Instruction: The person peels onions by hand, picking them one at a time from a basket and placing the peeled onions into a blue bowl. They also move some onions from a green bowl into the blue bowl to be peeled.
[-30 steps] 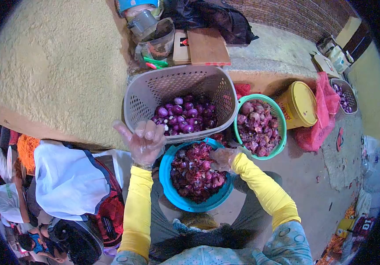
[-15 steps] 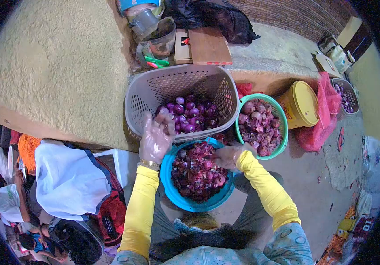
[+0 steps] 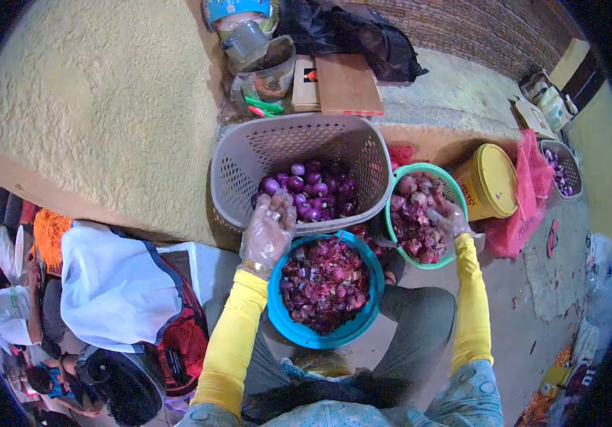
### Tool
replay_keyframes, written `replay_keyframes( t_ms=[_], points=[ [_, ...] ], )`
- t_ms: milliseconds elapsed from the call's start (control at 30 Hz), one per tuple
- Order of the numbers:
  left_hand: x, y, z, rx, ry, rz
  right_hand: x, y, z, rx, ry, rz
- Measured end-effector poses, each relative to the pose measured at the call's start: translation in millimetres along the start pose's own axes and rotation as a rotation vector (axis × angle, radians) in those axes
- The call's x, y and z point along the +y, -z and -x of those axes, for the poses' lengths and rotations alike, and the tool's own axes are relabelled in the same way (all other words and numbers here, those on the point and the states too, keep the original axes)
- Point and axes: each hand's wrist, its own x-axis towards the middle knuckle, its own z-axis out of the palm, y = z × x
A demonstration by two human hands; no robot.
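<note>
My left hand (image 3: 269, 229), in a clear plastic glove, is over the front rim of the grey perforated basket (image 3: 231, 160). Its fingers are loosely bent and apart, and I see nothing held in them. Peeled purple onions (image 3: 313, 188) lie inside that basket. At the right, my gloved right hand (image 3: 452, 219) reaches into the green basket (image 3: 462, 196), its fingers closing round one of the unpeeled onions (image 3: 416, 210); the fingertips are partly hidden. Between my knees stands a blue basin (image 3: 375, 299) filled with onion skins (image 3: 323, 285).
A yellow lidded bucket (image 3: 496, 181) and a pink mesh sack (image 3: 530, 206) stand right of the green basket. Behind are a wooden board (image 3: 348, 84) and a black bag (image 3: 363, 43) on a ledge. White cloth (image 3: 117, 285) lies at left, with other people beyond it.
My right hand has moved from the blue basin rightward into the green basket. My left hand has lowered slightly toward the grey basket's rim. The whole view has shifted a little.
</note>
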Motion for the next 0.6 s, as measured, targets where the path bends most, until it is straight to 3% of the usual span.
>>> replay_keyframes(
  t_ms=[33,67,133,167,233,267,333,367,400,500,533,600],
  points=[
    [-2,-6,3,0.011,-0.042,0.011,-17,7,9,-0.009,-0.137,-0.048],
    [-4,-11,5,0.021,-0.084,0.023,-17,8,11,-0.010,-0.129,-0.045],
    [-7,-15,6,-0.002,-0.083,-0.010,26,10,9,0.069,-0.454,0.109],
    [-8,-15,6,-0.020,-0.080,-0.048,85,14,5,0.068,-0.446,0.111],
    [-11,-13,3,-0.050,-0.052,-0.026,180,5,-14,0.312,-0.194,0.541],
    [-13,-12,2,-0.076,-0.022,-0.005,143,18,-4,0.308,-0.191,0.540],
    [-15,-17,5,-0.075,0.003,-0.007,28,15,-9,0.194,-0.549,0.625],
    [-18,-15,3,-0.043,0.007,0.024,174,-4,-24,0.409,-0.110,0.159],
    [-19,-13,1,-0.012,0.011,0.055,192,-4,-25,0.409,-0.105,0.156],
    [-20,-23,8,0.003,-0.020,0.011,213,-6,-29,0.506,0.076,0.741],
    [-20,-22,9,-0.010,-0.031,-0.023,191,-7,-28,0.500,0.077,0.740],
    [-17,-16,7,-0.008,-0.003,-0.014,144,-3,-24,0.227,-0.476,0.596]
  ],
)
